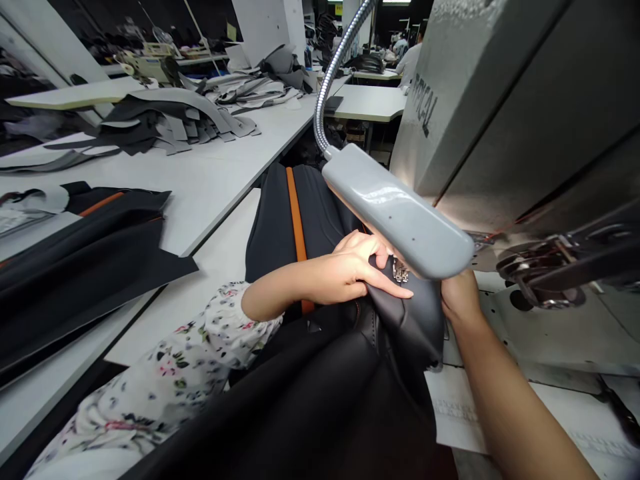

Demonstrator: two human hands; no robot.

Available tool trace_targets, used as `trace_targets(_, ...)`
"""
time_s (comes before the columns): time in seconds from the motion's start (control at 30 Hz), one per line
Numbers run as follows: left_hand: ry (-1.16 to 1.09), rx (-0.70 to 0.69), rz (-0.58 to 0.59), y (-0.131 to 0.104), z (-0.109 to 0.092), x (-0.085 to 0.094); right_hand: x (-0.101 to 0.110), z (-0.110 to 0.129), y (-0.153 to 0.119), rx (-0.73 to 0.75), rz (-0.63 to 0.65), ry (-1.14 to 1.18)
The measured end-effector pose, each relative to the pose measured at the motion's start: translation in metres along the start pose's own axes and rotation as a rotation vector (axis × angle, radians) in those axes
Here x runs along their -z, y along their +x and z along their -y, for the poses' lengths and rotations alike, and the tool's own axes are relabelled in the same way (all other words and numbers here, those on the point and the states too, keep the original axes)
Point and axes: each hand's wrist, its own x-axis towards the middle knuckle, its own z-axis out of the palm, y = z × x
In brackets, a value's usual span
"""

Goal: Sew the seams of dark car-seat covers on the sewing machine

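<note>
A large black leather-like cover (320, 393) with an orange stripe lies across the sewing machine's bed and hangs toward me. My left hand (363, 267) rests on the cover just left of the metal presser foot (400, 270), index finger stretched out and the other fingers partly bent. At the cover's right edge is my right hand (457, 293); its fingers are hidden behind the lamp and the material. The grey lamp head (400, 213) on a flexible metal neck hangs over the stitching spot and hides the needle.
The machine's grey body (480, 113) stands at the right, with a metal rotary part (545, 270) low on its side. Cut grey and black pieces (185, 120) are piled on the white table (215, 167) at the left. More black panels (75, 267) lie nearer. A person (411, 63) is in the background.
</note>
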Motion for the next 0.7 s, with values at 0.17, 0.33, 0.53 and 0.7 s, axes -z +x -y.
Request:
trace_targets(0.17,-0.127,-0.063,0.007,-0.045,-0.045,0.004,0.060,0.024,-0.083,-0.006,0.029,-0.103)
trace_targets(0.33,-0.451,-0.233,0.056,-0.095,-0.072,-0.007,0.069,0.046,-0.167,-0.254,0.917,0.108)
trace_targets(0.53,0.258,-0.075,-0.165,-0.089,-0.053,-0.016,0.010,0.063,-0.171,0.239,0.944,0.017)
trace_targets(0.7,0.307,-0.335,-0.121,-0.050,-0.032,-0.030,0.041,0.074,-0.175,0.386,0.870,-0.094)
